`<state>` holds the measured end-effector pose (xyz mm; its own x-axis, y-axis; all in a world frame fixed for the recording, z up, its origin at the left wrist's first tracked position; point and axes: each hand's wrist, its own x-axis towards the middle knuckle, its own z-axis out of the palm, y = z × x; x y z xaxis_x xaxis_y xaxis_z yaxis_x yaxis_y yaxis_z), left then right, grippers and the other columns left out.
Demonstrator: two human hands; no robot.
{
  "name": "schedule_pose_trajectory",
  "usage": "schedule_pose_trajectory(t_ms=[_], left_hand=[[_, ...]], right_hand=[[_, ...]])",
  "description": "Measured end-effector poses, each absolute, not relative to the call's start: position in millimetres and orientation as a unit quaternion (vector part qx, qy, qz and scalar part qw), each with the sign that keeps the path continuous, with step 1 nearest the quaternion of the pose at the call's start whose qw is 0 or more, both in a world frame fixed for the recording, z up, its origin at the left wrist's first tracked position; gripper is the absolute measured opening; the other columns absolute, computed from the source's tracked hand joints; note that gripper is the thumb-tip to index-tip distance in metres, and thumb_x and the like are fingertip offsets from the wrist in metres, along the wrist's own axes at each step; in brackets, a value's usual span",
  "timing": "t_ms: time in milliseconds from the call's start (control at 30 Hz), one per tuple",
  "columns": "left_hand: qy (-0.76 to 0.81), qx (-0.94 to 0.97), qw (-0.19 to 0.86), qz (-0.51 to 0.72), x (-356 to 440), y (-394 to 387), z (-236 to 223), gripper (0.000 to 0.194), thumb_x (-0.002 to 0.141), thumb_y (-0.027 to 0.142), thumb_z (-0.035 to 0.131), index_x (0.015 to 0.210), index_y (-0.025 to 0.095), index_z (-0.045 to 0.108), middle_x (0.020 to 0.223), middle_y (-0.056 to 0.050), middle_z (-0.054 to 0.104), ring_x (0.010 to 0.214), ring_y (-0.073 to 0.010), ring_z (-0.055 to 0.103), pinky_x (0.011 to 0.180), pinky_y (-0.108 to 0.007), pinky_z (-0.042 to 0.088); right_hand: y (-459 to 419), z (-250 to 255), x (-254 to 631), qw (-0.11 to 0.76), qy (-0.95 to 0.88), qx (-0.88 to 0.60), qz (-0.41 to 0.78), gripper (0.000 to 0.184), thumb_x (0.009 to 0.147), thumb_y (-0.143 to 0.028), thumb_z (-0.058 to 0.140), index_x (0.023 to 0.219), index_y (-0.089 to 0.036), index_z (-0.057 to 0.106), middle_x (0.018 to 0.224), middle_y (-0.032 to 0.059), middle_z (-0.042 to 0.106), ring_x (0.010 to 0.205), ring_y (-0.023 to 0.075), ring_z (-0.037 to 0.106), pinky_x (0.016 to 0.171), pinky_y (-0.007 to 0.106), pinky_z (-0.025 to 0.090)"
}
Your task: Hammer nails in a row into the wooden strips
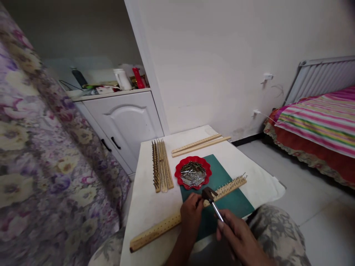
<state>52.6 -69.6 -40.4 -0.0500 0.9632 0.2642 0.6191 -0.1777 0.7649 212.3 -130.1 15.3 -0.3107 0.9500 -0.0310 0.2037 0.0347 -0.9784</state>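
Observation:
My right hand [238,232] is wrapped round the handle of a claw hammer [210,194]. The hammer's dark head is just above a long wooden strip [155,234], close to my left fingertips. My left hand [191,214] lies across the strip with fingers pinched; whatever is between them is hidden. Rows of nails [231,184] stand up from the strip's right part, while its left part shows rows of small holes. Under the strip's right half is a green mat [241,203]. Behind my left hand, a red scalloped bowl [179,170] holds many loose nails [193,173].
Several wooden strips [168,171], some with nails sticking up, lie on the white table [146,207] at left. Two more strips [201,146] lie at the back. A cabinet [127,122] and floral curtain [55,147] stand left, a bed [327,114] right.

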Motion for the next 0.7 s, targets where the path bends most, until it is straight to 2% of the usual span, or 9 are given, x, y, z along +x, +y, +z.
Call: schedule_pose_trajectory(t_ms=[133, 267, 400, 600, 700], left_hand=[[0.609, 0.649, 0.217, 0.400, 52, -69, -45, 0.017, 0.078, 0.018, 0.047, 0.069, 0.018, 0.062, 0.069, 0.002, 0.057, 0.064, -0.0112, 0.053, 0.059, -0.021, 0.036], [0.608, 0.650, 0.218, 0.400, 51, -70, -46, 0.017, 0.080, 0.019, 0.046, 0.073, 0.019, 0.062, 0.072, 0.002, 0.058, 0.067, -0.0116, 0.054, 0.062, -0.021, 0.037], [0.610, 0.653, 0.219, 0.393, 52, -70, -43, 0.017, 0.080, 0.019, 0.047, 0.073, 0.019, 0.063, 0.072, 0.002, 0.058, 0.067, -0.0114, 0.055, 0.062, -0.021, 0.037], [0.607, 0.649, 0.228, 0.399, 52, -70, -44, 0.018, 0.082, 0.024, 0.048, 0.078, 0.021, 0.065, 0.076, 0.001, 0.061, 0.071, -0.0127, 0.057, 0.064, -0.022, 0.040], [0.611, 0.647, 0.226, 0.396, 50, -69, -46, 0.017, 0.081, 0.025, 0.049, 0.077, 0.020, 0.065, 0.077, 0.000, 0.061, 0.072, -0.0135, 0.058, 0.065, -0.023, 0.041]], right_hand=[[-126, 5, 210, 0.352, -0.662, -0.464, 0.471, 0.031, 0.092, -0.044, 0.037, 0.078, -0.021, 0.052, 0.062, -0.0024, 0.056, 0.052, 0.0119, 0.053, 0.042, 0.018, 0.037], [-126, 0, 210, 0.342, -0.650, -0.479, 0.481, 0.032, 0.092, -0.046, 0.035, 0.081, -0.021, 0.052, 0.063, -0.0041, 0.055, 0.041, 0.0084, 0.046, 0.037, 0.018, 0.033], [-126, 1, 210, 0.330, -0.654, -0.475, 0.488, 0.031, 0.092, -0.046, 0.035, 0.084, -0.021, 0.051, 0.064, -0.0036, 0.057, 0.040, 0.0088, 0.046, 0.038, 0.019, 0.034], [-140, 6, 223, 0.345, -0.645, -0.485, 0.480, 0.036, 0.088, -0.051, 0.039, 0.074, -0.021, 0.055, 0.059, -0.0029, 0.056, 0.057, 0.0150, 0.053, 0.058, 0.023, 0.042], [-151, -10, 232, 0.309, -0.621, -0.480, 0.537, 0.042, 0.084, -0.059, 0.041, 0.082, -0.021, 0.057, 0.056, -0.0034, 0.055, 0.054, 0.0150, 0.052, 0.055, 0.024, 0.040]])
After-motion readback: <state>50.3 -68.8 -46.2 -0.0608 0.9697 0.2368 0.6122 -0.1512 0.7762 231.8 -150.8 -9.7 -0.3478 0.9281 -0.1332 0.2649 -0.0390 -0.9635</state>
